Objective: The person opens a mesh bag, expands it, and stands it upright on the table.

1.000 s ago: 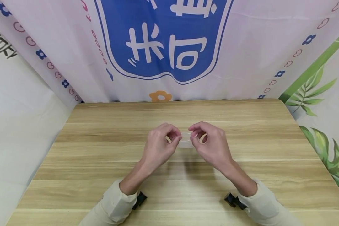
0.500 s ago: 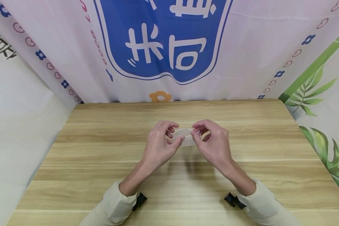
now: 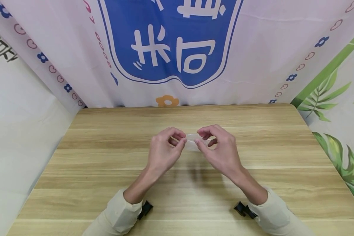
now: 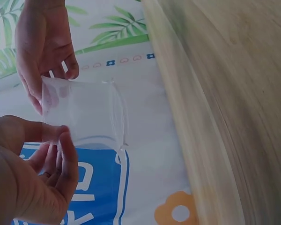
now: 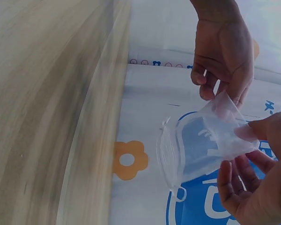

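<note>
A small clear plastic bag [image 3: 191, 145] hangs between both hands, above the wooden table. Its mouth is at the top. In the left wrist view the bag [image 4: 91, 110] hangs down to a crinkled bottom edge, and the right wrist view shows a little loop [image 5: 181, 194] at one bottom corner. My left hand [image 3: 164, 150] pinches the left side of the mouth between thumb and fingertips. Opposite it, my right hand [image 3: 223, 149] grips the other side, with the thumb [image 5: 246, 133] pressed on the film and the fingers on its far side.
The wooden table [image 3: 106, 157] spreads beneath the hands. Behind it hangs a printed curtain [image 3: 253, 65] with a blue emblem, and more printed cloth [image 3: 336, 108] borders the right side. Black wrist mounts [image 3: 146, 209] sit by the sleeves.
The left fingers spread apart half a second ago, showing the bag's mouth wider, and now they are pinched together again. The right hand has shifted slightly at its edge.
</note>
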A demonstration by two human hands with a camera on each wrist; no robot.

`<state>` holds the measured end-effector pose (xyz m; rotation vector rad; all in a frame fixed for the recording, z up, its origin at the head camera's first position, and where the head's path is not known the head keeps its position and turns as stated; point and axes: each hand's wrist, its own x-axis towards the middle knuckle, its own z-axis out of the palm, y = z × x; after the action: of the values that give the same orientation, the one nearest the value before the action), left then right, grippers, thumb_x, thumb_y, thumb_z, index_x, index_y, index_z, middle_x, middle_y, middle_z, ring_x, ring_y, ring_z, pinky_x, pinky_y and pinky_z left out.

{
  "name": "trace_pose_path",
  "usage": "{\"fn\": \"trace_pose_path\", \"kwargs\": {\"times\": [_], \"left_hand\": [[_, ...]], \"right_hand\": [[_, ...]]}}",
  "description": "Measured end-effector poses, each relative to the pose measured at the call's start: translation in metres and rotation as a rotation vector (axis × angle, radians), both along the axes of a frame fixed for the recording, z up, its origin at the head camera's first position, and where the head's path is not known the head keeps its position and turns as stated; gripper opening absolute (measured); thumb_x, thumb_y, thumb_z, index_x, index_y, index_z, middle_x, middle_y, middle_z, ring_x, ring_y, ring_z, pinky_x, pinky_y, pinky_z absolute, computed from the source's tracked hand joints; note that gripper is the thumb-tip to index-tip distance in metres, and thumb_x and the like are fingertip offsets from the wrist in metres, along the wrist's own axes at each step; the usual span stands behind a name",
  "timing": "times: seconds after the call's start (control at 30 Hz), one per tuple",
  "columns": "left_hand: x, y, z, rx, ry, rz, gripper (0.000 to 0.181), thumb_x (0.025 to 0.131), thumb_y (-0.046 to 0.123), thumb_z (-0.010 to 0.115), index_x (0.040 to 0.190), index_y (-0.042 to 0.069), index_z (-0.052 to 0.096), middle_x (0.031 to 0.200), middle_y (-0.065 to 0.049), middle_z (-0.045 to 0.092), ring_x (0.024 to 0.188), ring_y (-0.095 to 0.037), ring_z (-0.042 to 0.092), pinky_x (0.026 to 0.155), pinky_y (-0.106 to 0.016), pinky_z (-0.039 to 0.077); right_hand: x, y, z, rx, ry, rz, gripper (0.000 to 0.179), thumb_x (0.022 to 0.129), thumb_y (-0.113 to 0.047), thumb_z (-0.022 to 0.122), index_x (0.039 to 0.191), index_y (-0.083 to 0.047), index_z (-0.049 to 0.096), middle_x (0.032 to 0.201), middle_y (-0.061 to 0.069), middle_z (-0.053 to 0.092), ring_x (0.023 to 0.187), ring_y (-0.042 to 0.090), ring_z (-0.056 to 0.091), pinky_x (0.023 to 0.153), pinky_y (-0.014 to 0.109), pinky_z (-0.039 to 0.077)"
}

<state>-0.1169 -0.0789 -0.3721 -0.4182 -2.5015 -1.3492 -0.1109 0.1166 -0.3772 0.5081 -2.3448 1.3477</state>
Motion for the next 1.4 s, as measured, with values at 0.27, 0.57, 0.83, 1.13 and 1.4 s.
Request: {"fn": "trace_pose_path", "kwargs": {"times": [0.27,0.57,0.83,1.13,1.4], "left_hand": [[-0.0010,-0.0007,-0.0016,-0.027,0.029,0.002,0.006,0.091,0.004,0.083,0.093,0.006,0.077,0.083,-0.007,0.075,0.066,-0.012,0.069,0.061,-0.020,0.060],[0.0006,0.0005,0.0008,0.023,-0.053,-0.065,0.014,0.094,0.004,0.079,0.108,0.005,0.076,0.094,-0.007,0.076,0.078,-0.018,0.076,0.066,-0.021,0.064],[0.0019,0.0025,0.0004,0.099,-0.008,-0.063,0.013,0.094,-0.002,0.077,0.106,0.002,0.075,0.094,-0.011,0.076,0.077,-0.020,0.076,0.065,-0.021,0.064],[-0.0009,-0.0011,0.0000,0.054,0.043,-0.017,0.009,0.095,0.001,0.077,0.104,0.001,0.076,0.088,-0.009,0.074,0.068,-0.016,0.069,0.064,-0.022,0.062],[-0.0002,0.0002,-0.0020,0.026,0.044,-0.052,0.002,0.096,0.005,0.076,0.097,0.004,0.078,0.082,-0.006,0.073,0.069,-0.012,0.067,0.064,-0.023,0.061]], "right_hand": [[-0.0003,-0.0013,-0.0006,0.021,-0.006,-0.002,0.015,0.091,0.001,0.082,0.104,-0.004,0.077,0.090,0.007,0.078,0.078,0.017,0.074,0.063,0.025,0.063],[-0.0013,-0.0002,-0.0022,-0.008,0.017,-0.042,0.024,0.087,0.001,0.086,0.108,-0.003,0.076,0.097,0.008,0.077,0.086,0.019,0.074,0.064,0.030,0.065],[0.0007,-0.0019,-0.0041,0.080,-0.013,-0.012,0.045,0.078,0.003,0.092,0.119,-0.002,0.073,0.112,0.011,0.073,0.098,0.022,0.070,0.070,0.027,0.063],[-0.0012,0.0010,0.0011,-0.039,-0.027,-0.009,0.029,0.087,0.004,0.084,0.113,-0.001,0.073,0.110,0.011,0.075,0.098,0.022,0.074,0.076,0.025,0.066],[-0.0030,0.0021,0.0004,-0.042,-0.020,-0.051,0.014,0.090,0.002,0.081,0.104,-0.002,0.077,0.088,0.007,0.076,0.080,0.018,0.075,0.067,0.024,0.065]]}}
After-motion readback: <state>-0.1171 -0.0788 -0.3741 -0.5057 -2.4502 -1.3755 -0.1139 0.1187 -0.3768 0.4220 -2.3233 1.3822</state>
